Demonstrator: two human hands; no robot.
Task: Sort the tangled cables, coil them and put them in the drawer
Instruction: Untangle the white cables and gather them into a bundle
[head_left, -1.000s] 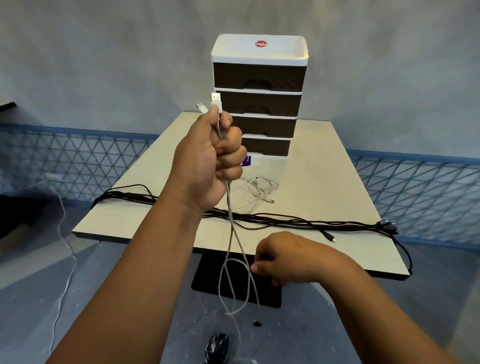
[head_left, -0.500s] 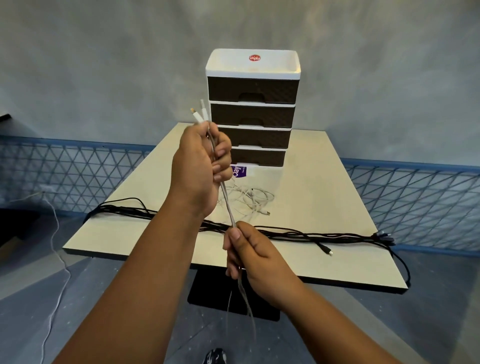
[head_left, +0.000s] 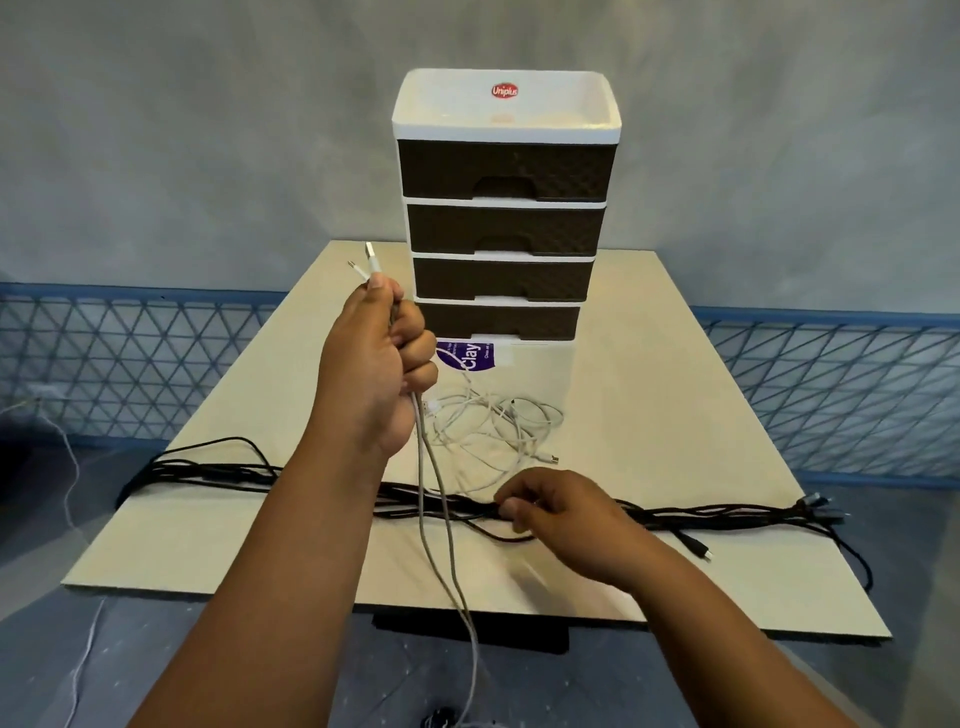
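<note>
On our table (head_left: 649, 395), our left hand (head_left: 376, 374) grips the grey cable (head_left: 434, 499); our right hand (head_left: 550, 506), loosely curled, holds nothing. We could snag the black cables (head_left: 218, 470).

Beige table (head_left: 649, 395) with drawer tower (head_left: 506, 208), white cables (head_left: 498, 423), black cables (head_left: 218, 470).

Black cables (head_left: 218, 470) cross my surface (head_left: 675, 415) before the drawer tower (head_left: 504, 228); white cables (head_left: 493, 421) lie between; its sides are bare.
</note>
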